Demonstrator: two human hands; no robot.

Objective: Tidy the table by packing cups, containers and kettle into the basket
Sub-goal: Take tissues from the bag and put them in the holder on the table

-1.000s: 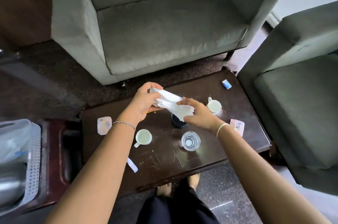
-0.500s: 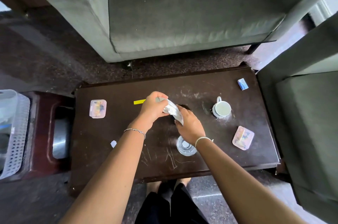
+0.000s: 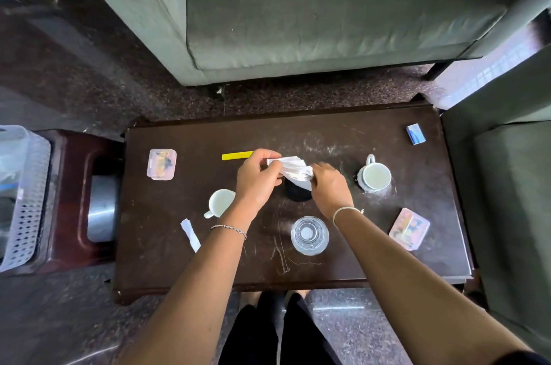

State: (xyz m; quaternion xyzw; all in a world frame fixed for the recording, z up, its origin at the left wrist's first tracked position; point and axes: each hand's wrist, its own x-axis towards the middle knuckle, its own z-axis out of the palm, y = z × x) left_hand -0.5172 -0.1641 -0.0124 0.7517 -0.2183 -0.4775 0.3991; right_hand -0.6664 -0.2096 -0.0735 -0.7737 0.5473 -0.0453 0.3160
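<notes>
Both hands hold a crumpled white wrapper (image 3: 290, 169) above a dark round container (image 3: 296, 190) in the middle of the dark table (image 3: 343, 132). My left hand (image 3: 256, 178) pinches its left end, my right hand (image 3: 329, 186) its right end. A white cup (image 3: 219, 202) stands just left of my left wrist. Another white cup (image 3: 374, 177) stands to the right. A clear glass (image 3: 309, 235) stands near the front, beside my right forearm. Two small lidded plastic containers lie at the left (image 3: 162, 164) and right (image 3: 409, 228). The white perforated basket (image 3: 26, 203) sits at the far left.
A yellow strip (image 3: 237, 155), a white paper scrap (image 3: 190, 235) and a small blue box (image 3: 415, 133) lie on the table. A dark red side stand with a steel vessel (image 3: 101, 212) sits between table and basket. Grey armchairs stand behind (image 3: 313, 7) and to the right (image 3: 507, 186).
The view has tilted further down over the table. My hands have lowered the white wrapper and bunched it smaller over the dark container.
</notes>
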